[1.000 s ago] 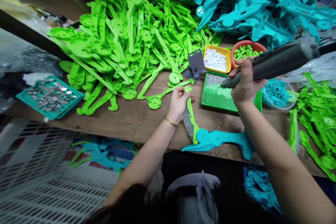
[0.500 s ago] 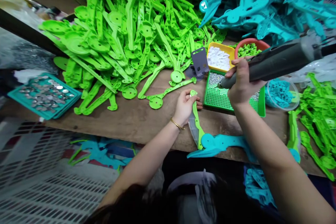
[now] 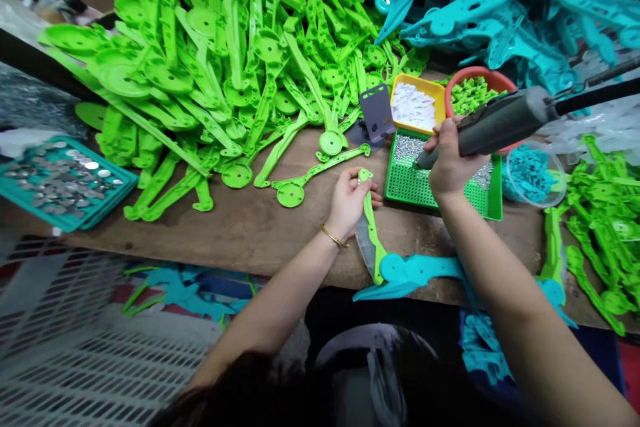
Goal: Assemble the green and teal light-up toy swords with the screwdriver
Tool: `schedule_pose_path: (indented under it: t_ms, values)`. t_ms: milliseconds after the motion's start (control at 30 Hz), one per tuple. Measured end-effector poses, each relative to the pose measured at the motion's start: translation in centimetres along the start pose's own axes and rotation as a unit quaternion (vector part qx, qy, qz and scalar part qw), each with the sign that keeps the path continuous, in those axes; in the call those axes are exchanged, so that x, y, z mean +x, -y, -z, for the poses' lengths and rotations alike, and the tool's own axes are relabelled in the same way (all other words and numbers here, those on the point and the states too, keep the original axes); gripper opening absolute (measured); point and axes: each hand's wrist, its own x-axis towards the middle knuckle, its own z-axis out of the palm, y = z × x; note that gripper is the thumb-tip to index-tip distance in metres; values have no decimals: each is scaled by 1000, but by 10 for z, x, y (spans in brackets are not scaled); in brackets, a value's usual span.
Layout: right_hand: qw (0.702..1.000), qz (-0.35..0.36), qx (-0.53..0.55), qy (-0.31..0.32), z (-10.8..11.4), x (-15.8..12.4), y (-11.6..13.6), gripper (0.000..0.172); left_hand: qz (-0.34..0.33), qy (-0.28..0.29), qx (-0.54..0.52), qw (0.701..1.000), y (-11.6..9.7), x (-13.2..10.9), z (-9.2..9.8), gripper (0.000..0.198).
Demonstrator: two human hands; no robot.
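My left hand (image 3: 353, 199) pinches the upper end of a green plastic arm (image 3: 371, 230), which has a clear curved blade-like piece along its left side. The arm's lower end meets a blue plastic part (image 3: 417, 271) lying at the table's near edge, partly behind my right forearm. My right hand (image 3: 450, 163) is wrapped round a grey power screwdriver (image 3: 505, 123) with a cable at its back end. The screwdriver's nose points down and left over a green perforated tray (image 3: 443, 207) of small silvery screws (image 3: 410, 148); whether the tip touches them is hidden.
A heap of green plastic parts (image 3: 200, 80) covers the back left, with blue parts (image 3: 475, 0) at the back right. Around the tray stand a yellow bin (image 3: 439, 107), a red bowl (image 3: 453, 83) and a clear tub (image 3: 563, 180). Metal discs fill a teal tray (image 3: 107, 197) at left.
The view has shifted slightly, moving most things a little left. The screwdriver's back end has swung down and left; its nose stays over the screw tray. My left hand keeps its hold.
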Motion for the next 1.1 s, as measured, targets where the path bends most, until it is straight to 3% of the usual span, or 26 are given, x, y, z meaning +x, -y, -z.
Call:
schedule_pose_path:
  t_ms: [400, 533, 633, 833, 1100]
  values:
    - [999, 6, 38, -1, 1, 3, -4, 30, 4, -6, 0, 1000, 1, 1, -2, 25]
    - [998, 27, 54, -16, 0, 8, 11, 30, 4, -9, -5, 1000, 2, 1, -2, 22]
    - [998, 31, 48, -32, -13, 3, 30, 27, -4, -1, -20, 1000, 4, 1, -2, 23]
    - [998, 3, 9, 69, -49, -28, 44, 30, -8, 13, -41, 999, 8, 2, 0, 27]
    - [991, 3, 96, 94, -54, -38, 31, 27, 2, 7, -54, 998, 9, 3, -1, 24]
